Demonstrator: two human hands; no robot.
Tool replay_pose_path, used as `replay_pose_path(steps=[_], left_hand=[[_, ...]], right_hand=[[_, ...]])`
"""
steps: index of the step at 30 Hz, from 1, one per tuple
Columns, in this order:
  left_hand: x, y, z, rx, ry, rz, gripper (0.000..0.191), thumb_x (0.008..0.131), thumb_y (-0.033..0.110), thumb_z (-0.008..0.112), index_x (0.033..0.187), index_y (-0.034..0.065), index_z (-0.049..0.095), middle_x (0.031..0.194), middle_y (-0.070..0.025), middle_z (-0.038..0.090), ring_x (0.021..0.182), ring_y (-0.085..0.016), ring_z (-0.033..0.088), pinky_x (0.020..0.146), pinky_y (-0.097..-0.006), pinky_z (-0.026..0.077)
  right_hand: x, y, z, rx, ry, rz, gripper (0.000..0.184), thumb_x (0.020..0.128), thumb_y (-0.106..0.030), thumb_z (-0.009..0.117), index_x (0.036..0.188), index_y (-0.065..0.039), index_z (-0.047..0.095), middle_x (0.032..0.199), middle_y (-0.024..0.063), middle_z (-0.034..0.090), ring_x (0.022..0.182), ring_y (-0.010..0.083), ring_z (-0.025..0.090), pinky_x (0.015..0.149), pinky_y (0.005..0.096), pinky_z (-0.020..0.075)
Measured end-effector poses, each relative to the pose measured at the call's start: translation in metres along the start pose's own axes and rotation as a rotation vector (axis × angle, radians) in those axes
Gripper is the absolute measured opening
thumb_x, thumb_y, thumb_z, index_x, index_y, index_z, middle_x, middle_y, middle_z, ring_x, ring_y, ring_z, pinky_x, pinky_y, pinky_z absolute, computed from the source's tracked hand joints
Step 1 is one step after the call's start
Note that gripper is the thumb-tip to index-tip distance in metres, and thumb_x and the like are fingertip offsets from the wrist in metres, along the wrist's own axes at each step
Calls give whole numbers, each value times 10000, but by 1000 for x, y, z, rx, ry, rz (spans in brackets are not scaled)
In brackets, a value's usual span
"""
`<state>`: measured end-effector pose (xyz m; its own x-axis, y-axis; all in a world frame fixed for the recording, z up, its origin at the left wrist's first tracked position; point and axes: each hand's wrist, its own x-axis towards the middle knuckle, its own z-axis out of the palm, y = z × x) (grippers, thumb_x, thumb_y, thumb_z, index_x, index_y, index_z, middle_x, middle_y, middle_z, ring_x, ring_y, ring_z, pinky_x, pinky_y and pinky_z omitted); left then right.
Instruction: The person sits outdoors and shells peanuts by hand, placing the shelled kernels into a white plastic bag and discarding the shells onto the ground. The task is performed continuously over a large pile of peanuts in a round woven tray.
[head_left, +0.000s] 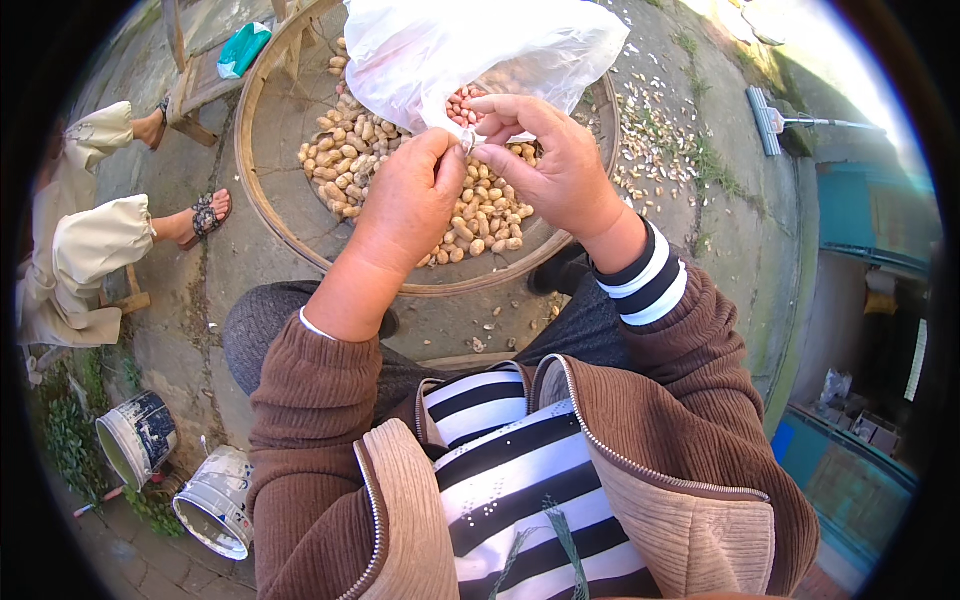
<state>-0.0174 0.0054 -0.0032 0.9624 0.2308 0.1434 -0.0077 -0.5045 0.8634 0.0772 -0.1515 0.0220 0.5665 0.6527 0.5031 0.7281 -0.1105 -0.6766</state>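
Above a round woven tray with a wooden rim, my two hands meet at the fingertips. My left hand pinches a small whitish piece, apparently an opened peanut shell. From the other side, the thumb and fingertips of my right hand close on the same piece. Unshelled peanuts lie heaped in the tray under both wrists. Just beyond my fingers, a white plastic bag rests on the far part of the tray. Reddish shelled peanuts show at its mouth, partly behind my right fingers.
Broken shells litter the concrete ground to the right, near a mop. At left, another person's sandalled foot is near the tray. A wooden stool carries a teal packet. Two buckets lie at lower left.
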Motion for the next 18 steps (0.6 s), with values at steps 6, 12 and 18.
replay_pose_path(steps=[6, 12, 18], left_hand=[[-1, 1, 8, -464, -104, -179, 241, 1045, 207, 472, 1023, 22, 624, 819, -56, 605, 694, -136, 563, 626, -286, 472], [1, -6, -6, -363, -154, -297, 286, 1070, 219, 426, 1082, 25, 635, 836, -4, 579, 698, -67, 522, 649, -208, 459], [5, -16, -19, -252, -67, -171, 258, 1029, 225, 488, 1039, 9, 629, 777, -85, 650, 673, -154, 605, 635, -304, 491]], right_hand=[[-6, 19, 5, 546, -54, 424, 173, 853, -80, 738, 1011, -37, 683, 845, 66, 689, 752, 168, 673, 719, 269, 529], [10, 75, -9, -386, -90, 410, 161, 864, -137, 739, 977, -32, 692, 826, 57, 708, 758, 116, 672, 707, 255, 549], [6, 71, -68, -46, 168, 361, 155, 861, -110, 734, 989, -31, 695, 870, 61, 717, 749, 112, 667, 718, 243, 545]])
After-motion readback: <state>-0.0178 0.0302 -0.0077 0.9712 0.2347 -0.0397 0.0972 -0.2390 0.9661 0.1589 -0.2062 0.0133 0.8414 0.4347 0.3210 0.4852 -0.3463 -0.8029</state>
